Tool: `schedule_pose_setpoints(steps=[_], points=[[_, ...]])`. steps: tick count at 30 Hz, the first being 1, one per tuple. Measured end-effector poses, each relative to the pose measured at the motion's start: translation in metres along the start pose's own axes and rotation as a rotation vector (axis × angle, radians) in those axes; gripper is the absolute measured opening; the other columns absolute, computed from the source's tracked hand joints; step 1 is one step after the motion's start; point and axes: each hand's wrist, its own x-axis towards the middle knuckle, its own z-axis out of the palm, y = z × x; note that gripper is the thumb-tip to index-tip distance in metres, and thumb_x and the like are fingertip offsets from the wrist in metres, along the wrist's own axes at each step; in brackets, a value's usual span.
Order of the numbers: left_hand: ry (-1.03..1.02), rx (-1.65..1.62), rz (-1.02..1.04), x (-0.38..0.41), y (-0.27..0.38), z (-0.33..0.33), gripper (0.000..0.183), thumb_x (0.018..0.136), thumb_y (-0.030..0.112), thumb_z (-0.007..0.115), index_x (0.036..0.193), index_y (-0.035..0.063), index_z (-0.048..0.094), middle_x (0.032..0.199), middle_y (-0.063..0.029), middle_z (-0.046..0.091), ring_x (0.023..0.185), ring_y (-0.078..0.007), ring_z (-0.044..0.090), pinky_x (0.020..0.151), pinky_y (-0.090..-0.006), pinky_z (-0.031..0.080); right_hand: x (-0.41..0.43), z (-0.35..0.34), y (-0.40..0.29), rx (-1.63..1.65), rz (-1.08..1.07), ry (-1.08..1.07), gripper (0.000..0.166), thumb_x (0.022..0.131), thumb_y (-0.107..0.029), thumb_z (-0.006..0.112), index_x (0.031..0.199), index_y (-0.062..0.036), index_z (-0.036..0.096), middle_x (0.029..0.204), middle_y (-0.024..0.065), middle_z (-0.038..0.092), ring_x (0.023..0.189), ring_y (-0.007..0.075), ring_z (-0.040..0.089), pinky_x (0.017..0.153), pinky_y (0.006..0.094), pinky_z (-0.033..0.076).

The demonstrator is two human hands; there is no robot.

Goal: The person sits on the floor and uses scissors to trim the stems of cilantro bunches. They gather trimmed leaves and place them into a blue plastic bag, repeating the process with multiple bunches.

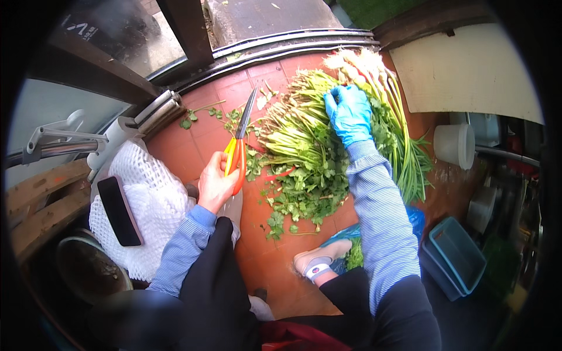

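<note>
My bare left hand (218,180) grips a pair of scissors (240,145) by its orange and yellow handles. The dark blades point away from me, over the tiles to the left of the herbs. A large pile of coriander (303,140) lies on the floor, its pale root ends facing left and away, its leaves nearer me. My right hand (350,113), in a blue glove, rests with curled fingers at the far right side of that pile. Whether stems are caught between the fingers is hidden. Beside it lies a bundle of spring onions (390,101), white roots at the far end.
Loose leaves (188,119) litter the red tile floor (175,151). A black phone (119,211) lies on a white knitted cloth (153,193) at left. A door track (290,41) runs across the far side. Teal tub (456,254) and white tub (454,145) stand right, a blue plastic bag (415,219) nearer.
</note>
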Motion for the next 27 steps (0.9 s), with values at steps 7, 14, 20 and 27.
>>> schedule_pose_setpoints(steps=[7, 14, 20, 27], points=[[-0.124, -0.426, -0.109, -0.006, -0.001, -0.006, 0.023, 0.075, 0.012, 0.068, 0.081, 0.0026, 0.048, 0.061, 0.0023, 0.051, 0.055, -0.0024, 0.044, 0.047, -0.0216, 0.035, -0.016, -0.048, 0.013, 0.878, 0.387, 0.132, 0.015, 0.087, -0.018, 0.061, 0.092, -0.0034, 0.062, 0.084, 0.0038, 0.060, 0.076, 0.0111, 0.054, 0.071, 0.0262, 0.046], [-0.043, -0.479, -0.094, -0.010, -0.006, -0.017, 0.021, 0.077, 0.010, 0.067, 0.084, 0.0033, 0.048, 0.059, 0.0019, 0.052, 0.048, -0.0038, 0.046, 0.042, -0.0210, 0.036, -0.062, -0.093, -0.048, 0.685, -0.166, -0.303, 0.040, 0.082, -0.015, 0.067, 0.119, -0.0043, 0.056, 0.105, 0.0157, 0.061, 0.097, 0.0291, 0.058, 0.086, 0.0372, 0.046], [-0.113, -0.469, -0.130, -0.014, 0.009, -0.011, 0.021, 0.077, 0.010, 0.066, 0.084, 0.0028, 0.048, 0.058, 0.0008, 0.052, 0.048, -0.0041, 0.047, 0.043, -0.0218, 0.037, -0.002, -0.024, 0.026, 0.216, -0.133, -0.018, 0.047, 0.084, -0.029, 0.062, 0.121, -0.0018, 0.050, 0.114, 0.0194, 0.057, 0.107, 0.0332, 0.053, 0.094, 0.0423, 0.039], [-0.075, -0.397, -0.111, -0.013, 0.002, -0.015, 0.021, 0.075, 0.012, 0.066, 0.082, 0.0029, 0.049, 0.060, 0.0019, 0.052, 0.050, -0.0036, 0.046, 0.044, -0.0225, 0.036, -0.016, -0.019, -0.014, -0.279, -0.151, -0.226, 0.074, 0.075, -0.028, 0.068, 0.135, -0.0027, 0.035, 0.104, 0.0144, 0.054, 0.098, 0.0308, 0.051, 0.086, 0.0422, 0.038]])
